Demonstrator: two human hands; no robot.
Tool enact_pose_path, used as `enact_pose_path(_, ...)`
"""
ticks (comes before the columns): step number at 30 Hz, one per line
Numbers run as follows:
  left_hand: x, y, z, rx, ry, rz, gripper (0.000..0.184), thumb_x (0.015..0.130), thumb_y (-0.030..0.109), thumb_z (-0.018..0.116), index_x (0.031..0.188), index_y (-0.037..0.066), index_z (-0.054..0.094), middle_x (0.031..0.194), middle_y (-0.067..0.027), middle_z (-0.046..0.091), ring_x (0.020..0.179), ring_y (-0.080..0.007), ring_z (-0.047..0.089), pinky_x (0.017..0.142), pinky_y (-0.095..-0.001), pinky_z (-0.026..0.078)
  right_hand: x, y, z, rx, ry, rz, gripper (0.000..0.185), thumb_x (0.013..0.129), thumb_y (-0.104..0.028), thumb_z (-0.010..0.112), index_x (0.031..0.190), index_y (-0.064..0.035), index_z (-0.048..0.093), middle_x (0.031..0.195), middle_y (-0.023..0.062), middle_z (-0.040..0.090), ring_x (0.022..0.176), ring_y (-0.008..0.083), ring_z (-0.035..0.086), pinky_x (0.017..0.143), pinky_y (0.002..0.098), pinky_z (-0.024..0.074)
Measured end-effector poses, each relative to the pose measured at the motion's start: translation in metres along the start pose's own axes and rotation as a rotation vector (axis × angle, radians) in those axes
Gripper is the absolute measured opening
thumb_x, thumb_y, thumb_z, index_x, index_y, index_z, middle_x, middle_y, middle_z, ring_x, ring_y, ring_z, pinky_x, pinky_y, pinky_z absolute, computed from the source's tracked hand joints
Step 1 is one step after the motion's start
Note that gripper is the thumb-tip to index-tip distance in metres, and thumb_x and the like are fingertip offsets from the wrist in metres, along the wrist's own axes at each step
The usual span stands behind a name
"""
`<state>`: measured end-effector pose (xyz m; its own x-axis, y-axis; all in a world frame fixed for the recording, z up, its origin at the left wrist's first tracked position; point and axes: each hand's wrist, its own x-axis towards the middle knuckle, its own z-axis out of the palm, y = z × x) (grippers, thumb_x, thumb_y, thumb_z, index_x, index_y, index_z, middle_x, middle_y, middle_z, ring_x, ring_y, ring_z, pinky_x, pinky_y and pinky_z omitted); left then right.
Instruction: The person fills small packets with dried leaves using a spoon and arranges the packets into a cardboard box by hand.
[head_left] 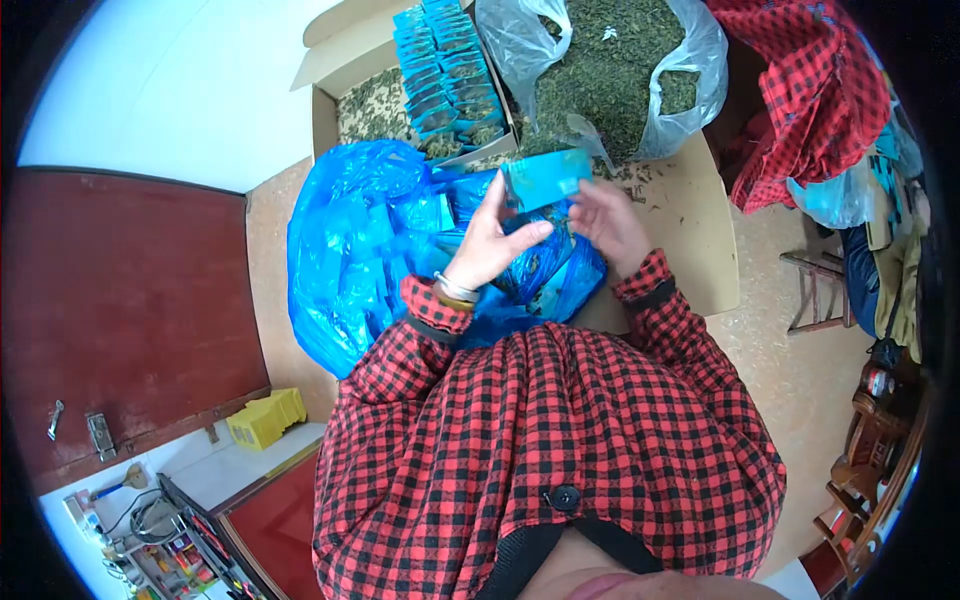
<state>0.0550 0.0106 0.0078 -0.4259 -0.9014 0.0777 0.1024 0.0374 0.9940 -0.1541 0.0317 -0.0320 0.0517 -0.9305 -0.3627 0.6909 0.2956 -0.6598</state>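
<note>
Head view: carton (pixel 324 122) holds leaves (pixel 372 105) and blue packets (pixel 450 75).

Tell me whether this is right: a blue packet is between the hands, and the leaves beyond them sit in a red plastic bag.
Not red: the head view shows a clear plastic bag. The rest stands: a blue packet is between the left hand and right hand, and the leaves beyond them sit in that bag.

A flat, rectangular teal packet (pixel 545 180), glossy and slightly blurred, is up between the left hand (pixel 487 240) and right hand (pixel 612 228), its long side running left to right, its right end angled slightly farther away, with a paler patch near that end.
</note>
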Motion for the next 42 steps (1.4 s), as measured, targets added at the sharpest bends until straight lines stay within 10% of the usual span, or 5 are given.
enact_pose_path(7,0.013,0.02,0.01,0.208,-0.017,0.125,0.046,0.087,0.019,0.074,0.124,0.001,0.054,0.115,-0.0072,0.061,0.102,-0.0171,0.058,0.09,-0.0349,0.048,-0.026,0.016,0.039,-0.025,-0.283,0.452,0.021,0.098,-0.024,0.057,0.112,-0.0083,0.061,0.097,0.0068,0.07,0.072,0.0151,0.068,0.061,0.029,0.0556)
enact_pose_path(11,0.016,0.024,0.013,0.451,0.114,0.072,0.043,0.082,0.024,0.078,0.113,0.002,0.058,0.104,-0.0089,0.062,0.093,-0.0186,0.059,0.084,-0.0332,0.049,-0.032,0.001,0.044,-0.706,-0.084,0.104,0.022,0.097,-0.022,0.057,0.113,-0.0088,0.062,0.094,0.0063,0.07,0.071,0.0183,0.068,0.061,0.0307,0.0549)
enact_pose_path(14,0.021,0.014,0.012,0.646,0.127,0.129,0.048,0.078,0.026,0.08,0.111,0.001,0.056,0.102,-0.0155,0.062,0.095,-0.0292,0.061,0.083,-0.0379,0.049,-0.038,-0.007,0.045,-1.038,0.07,-0.77,0.022,0.092,-0.016,0.061,0.113,-0.0105,0.064,0.099,0.0074,0.068,0.08,0.0249,0.068,0.068,0.0336,0.0542)
enact_pose_path(18,0.027,0.004,0.015,0.805,0.103,0.221,0.052,0.072,0.028,0.081,0.109,0.0,0.055,0.1,-0.0193,0.061,0.094,-0.0375,0.06,0.081,-0.042,0.05,-0.046,-0.035,0.067,-1.345,-0.036,-1.111,0.024,0.086,-0.004,0.062,0.109,-0.0067,0.065,0.113,0.0105,0.064,0.097,0.0285,0.063,0.081,0.036,0.0516)
enact_pose_path(42,0.03,-0.017,0.009,0.694,-0.162,0.142,0.046,0.068,0.017,0.078,0.105,0.003,0.057,0.099,-0.0179,0.062,0.094,-0.0403,0.06,0.079,-0.0451,0.05,-0.035,-0.036,0.047,-1.629,-0.312,-0.868,0.021,0.076,-0.015,0.072,0.094,-0.0107,0.064,0.103,0.0029,0.062,0.092,0.0264,0.057,0.078,0.0385,0.0475)
